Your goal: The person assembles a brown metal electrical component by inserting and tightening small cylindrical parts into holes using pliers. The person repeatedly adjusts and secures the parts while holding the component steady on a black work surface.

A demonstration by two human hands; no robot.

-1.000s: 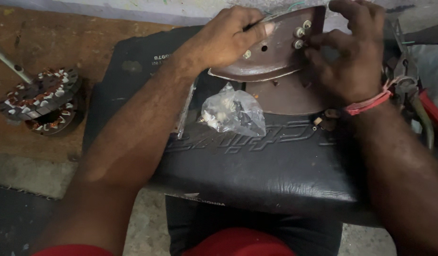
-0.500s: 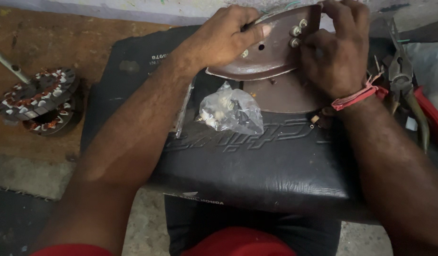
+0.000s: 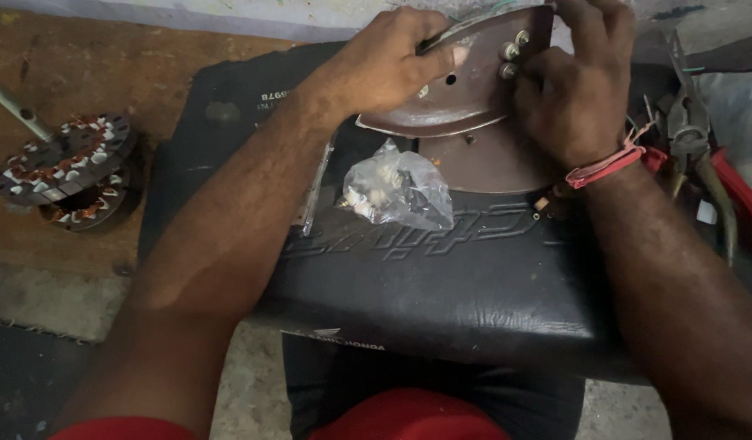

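At the far left, on the brown floor [image 3: 83, 49], lies a wound motor stator [image 3: 62, 167] with copper coils, a metal shaft [image 3: 17, 110] sticking out past it toward the upper left. To its right is a black padded seat [image 3: 441, 285] that carries the work. A thin metal strip [image 3: 315, 191] lies along the seat just beside the left forearm. Near the seat's middle sits a small clear plastic bag [image 3: 400, 191] of small hardware, crumpled and apart from both hands.

Above the bag, the left hand [image 3: 384, 65] has its grip clamped on the left upper edge of a brown metal iron soleplate [image 3: 466, 94], held tilted over a second brown plate [image 3: 482, 159] that lies flat on the seat. The right hand [image 3: 576, 90] has its grip closed around the soleplate's right side, fingers next to the terminal screws [image 3: 510, 53]. A red thread band [image 3: 608, 163] circles the right wrist. Farther right lie pliers [image 3: 694, 138] with dark handles beside something red [image 3: 738, 195] at the edge.
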